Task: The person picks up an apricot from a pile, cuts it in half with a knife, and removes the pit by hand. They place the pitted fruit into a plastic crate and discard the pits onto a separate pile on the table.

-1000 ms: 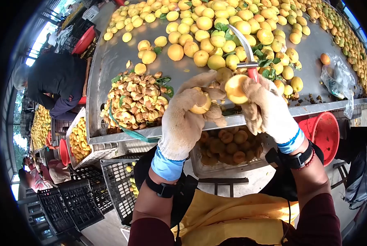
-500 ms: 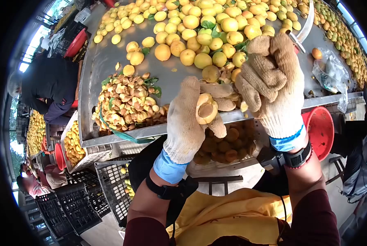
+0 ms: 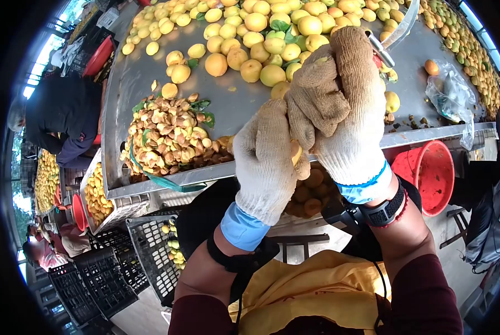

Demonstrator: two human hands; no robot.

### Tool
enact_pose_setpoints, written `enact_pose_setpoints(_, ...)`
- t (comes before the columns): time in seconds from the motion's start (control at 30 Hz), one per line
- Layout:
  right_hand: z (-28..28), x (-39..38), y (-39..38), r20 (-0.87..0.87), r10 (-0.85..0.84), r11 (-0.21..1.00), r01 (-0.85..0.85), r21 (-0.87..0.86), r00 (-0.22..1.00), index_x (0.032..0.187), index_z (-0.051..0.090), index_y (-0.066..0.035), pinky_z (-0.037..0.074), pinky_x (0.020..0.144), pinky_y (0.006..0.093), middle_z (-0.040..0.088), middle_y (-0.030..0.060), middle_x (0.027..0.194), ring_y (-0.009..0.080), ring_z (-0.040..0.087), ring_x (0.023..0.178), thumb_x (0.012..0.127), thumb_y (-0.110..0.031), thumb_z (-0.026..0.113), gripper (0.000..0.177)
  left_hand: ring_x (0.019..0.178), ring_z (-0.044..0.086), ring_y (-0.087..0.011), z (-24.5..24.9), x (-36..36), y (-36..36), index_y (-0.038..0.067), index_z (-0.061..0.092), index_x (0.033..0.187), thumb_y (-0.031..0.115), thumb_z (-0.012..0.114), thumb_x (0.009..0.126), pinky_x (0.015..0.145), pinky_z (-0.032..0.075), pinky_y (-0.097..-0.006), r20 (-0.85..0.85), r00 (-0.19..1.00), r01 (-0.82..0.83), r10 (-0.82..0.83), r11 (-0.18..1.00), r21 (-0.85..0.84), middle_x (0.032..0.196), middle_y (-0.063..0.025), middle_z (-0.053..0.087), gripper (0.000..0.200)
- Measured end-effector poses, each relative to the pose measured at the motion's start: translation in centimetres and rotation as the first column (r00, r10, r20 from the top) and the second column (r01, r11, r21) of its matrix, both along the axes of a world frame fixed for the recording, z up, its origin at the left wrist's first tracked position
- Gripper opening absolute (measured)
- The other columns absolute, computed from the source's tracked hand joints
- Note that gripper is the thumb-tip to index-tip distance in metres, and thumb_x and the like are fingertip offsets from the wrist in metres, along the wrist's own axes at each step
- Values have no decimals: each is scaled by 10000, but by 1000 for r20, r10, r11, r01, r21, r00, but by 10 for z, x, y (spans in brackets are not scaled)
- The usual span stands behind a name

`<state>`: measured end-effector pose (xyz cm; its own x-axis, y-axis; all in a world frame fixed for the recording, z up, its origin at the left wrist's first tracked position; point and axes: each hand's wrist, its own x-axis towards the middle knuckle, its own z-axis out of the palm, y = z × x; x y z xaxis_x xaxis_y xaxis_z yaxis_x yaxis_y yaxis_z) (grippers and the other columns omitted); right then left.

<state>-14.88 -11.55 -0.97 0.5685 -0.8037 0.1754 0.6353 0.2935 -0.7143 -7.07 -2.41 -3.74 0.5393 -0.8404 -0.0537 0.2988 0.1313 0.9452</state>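
A curved knife point(image 3: 402, 28) is sticking out past the top of the right hand point(image 3: 342, 92), above the bench point(image 3: 216, 111). Its long axis is slanting up and to the right, away from the person's body, and its tip is reaching the upper edge of the view. The blade is pale, smooth metal, bending like a sickle; a short metal crosspiece is sitting at its base, and a bit of red handle is showing beside the glove.

The right hand is closing around that handle, its fingers curling tightly into the palm. The left hand point(image 3: 266, 156) is pinching a yellow fruit point(image 3: 296, 152) between thumb and fingers; only a sliver of its skin or flesh is showing, and the other fingers are hiding behind the right hand. The two hands are touching. Both are wearing thick, ribbed knit gloves, whitish at the wrists and stained brown toward the fingers, over blue cuffs.

The bench is dull grey metal with a raised rim. Round, smooth yellow fruits point(image 3: 255, 47) are lying across its far part, and a heap of ragged, browning fruit pieces point(image 3: 169, 134) is resting near its left corner. A crumpled clear plastic bag point(image 3: 451, 97) is lying at the right.
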Motion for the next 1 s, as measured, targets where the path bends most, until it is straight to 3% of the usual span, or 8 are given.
enact_pose_setpoints(0.2,-10,8,14,-282,-173,923,56,-381,944,1261,605,-32,570,671,287,671,65,1013,165,679,836,1108,-313,466,349,1070,680,-213,-26,7,-14,48,552,1386,315,463,1111,865,602,-362,-685,723,-48,-89,983,-178,1230,-97,667,394)
enact_pose_setpoints(0.37,-9,30,-16,-26,29,980,-23,198,999,823,561,-107,299,366,275,374,-46,537,117,330,387,1103,-443,463,448,853,703,-216,-52,32,-40,51,659,1028,421,514,1084,746,587,-331,624,758,-230,188,973,-14,996,-82,722,401)
enact_pose_setpoints(0.47,-13,22,-30,2,53,983,-53,175,999,819,606,-94,333,383,247,431,-57,549,85,375,401,1084,-410,533,420,779,675,-166,-24,51,-47,37,673,966,458,547,1058,636,564,-288,-164,970,-165,179,982,92,948,-79,692,449)
enact_pose_setpoints(0.57,-11,7,-46,-568,-147,981,44,-190,809,978,730,-47,499,538,246,661,-18,705,95,601,558,1037,-264,650,238,785,672,-170,-24,75,-41,9,661,1092,400,560,1039,612,563,-285,49,986,-165,162,984,70,1009,-81,660,407)
enact_pose_setpoints(0.8,-12,-25,-64,-359,-135,979,68,-193,924,1115,715,26,624,737,337,733,80,879,186,729,764,1054,-263,608,314,1001,677,-211,34,47,18,-25,618,1288,193,543,1062,784,590,-314,32,994,103,-106,991,87,1190,-134,669,323)
enact_pose_setpoints(0.93,-17,-39,-64,-357,-228,968,171,-186,906,1114,700,22,616,653,334,711,70,819,191,704,667,1053,-268,612,309,1169,674,-288,36,46,42,-56,651,1281,26,623,989,992,540,-331,959,255,430,-123,903,1,1291,-181,674,305)
enact_pose_setpoints(0.97,-12,-45,-61,-401,-218,969,148,-199,890,1104,694,16,612,648,327,692,56,787,185,696,661,1060,-284,601,317,1171,677,-274,30,54,40,-44,658,1280,33,628,989,1017,521,-328,457,768,379,-448,894,239,1237,-166,709,302)
enact_pose_setpoints(1.0,-12,-49,-59,-392,-214,974,163,-159,895,1102,694,14,608,643,322,690,51,785,182,694,661,1065,-302,593,334,1177,626,-192,33,71,41,-15,654,1313,115,540,1049,1005,490,-302,703,617,177,-353,933,313,1265,-87,699,315)
